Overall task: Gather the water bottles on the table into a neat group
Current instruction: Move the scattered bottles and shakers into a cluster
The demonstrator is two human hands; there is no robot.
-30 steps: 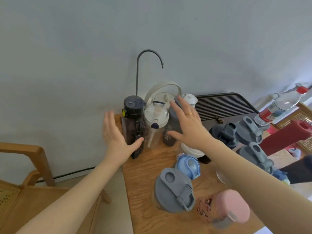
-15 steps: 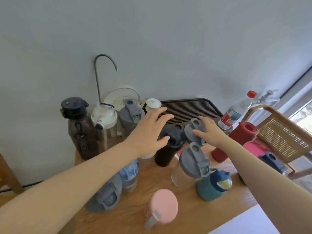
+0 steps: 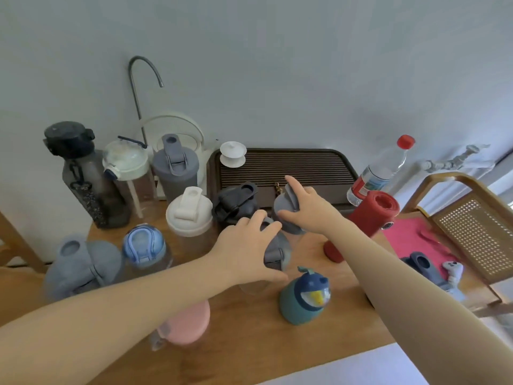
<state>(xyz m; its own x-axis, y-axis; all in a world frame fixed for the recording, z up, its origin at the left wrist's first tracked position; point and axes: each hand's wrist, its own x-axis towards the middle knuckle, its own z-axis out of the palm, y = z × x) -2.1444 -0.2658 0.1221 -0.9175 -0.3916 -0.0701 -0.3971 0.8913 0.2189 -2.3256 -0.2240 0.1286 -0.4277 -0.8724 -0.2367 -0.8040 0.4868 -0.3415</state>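
Observation:
Many bottles stand on the wooden table (image 3: 319, 345). At the back left are a dark bottle (image 3: 83, 184), a cream-lidded bottle (image 3: 126, 168) and a grey bottle (image 3: 175, 168). A white-lidded shaker (image 3: 190, 215) and a black-lidded bottle (image 3: 236, 204) stand mid-table. My left hand (image 3: 247, 251) grips the lid of a clear grey-lidded bottle (image 3: 274, 257). My right hand (image 3: 308, 209) rests on another grey-lidded bottle (image 3: 286, 209). In front are a teal child's bottle (image 3: 305, 297), a pink-lidded bottle (image 3: 188, 323), a blue-lidded bottle (image 3: 144, 245) and a grey-lidded bottle (image 3: 80, 265).
A dark slatted tray (image 3: 291, 165) with a small white lidded cup (image 3: 233, 154) sits at the back. A red flask (image 3: 366, 218) and a clear plastic bottle (image 3: 380, 170) lean at the right. A kettle (image 3: 177, 132) with faucet stands behind. Wicker chair (image 3: 477, 226) at right.
My left hand moved right from the black-lidded bottle onto the clear grey-lidded bottle's lid. My right hand stays on the other grey lid. The view shifted slightly.

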